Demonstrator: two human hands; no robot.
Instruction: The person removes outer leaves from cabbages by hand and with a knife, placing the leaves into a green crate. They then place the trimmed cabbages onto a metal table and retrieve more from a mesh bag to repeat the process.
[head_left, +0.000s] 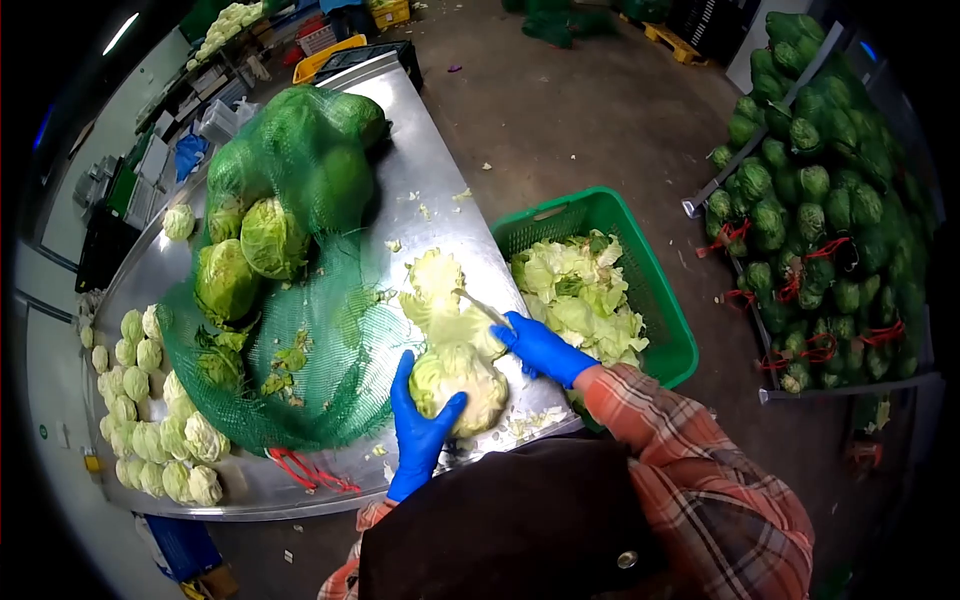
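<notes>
A pale, partly trimmed cabbage rests on the steel table close to my body. My left hand, in a blue glove, grips its near left side with thumb and fingers spread around it. In my gloved right hand is a knife, its blade pointing up and left over loose cabbage leaves. Those leaves lie just beyond the cabbage. To the left, a green mesh sack spreads over the table, with several whole green cabbages in and at its mouth.
A green crate of cut leaves stands at the table's right edge. Trimmed cabbages line the table's left end. Red ties lie near the front edge. At far right, bagged cabbages fill a metal-framed rack.
</notes>
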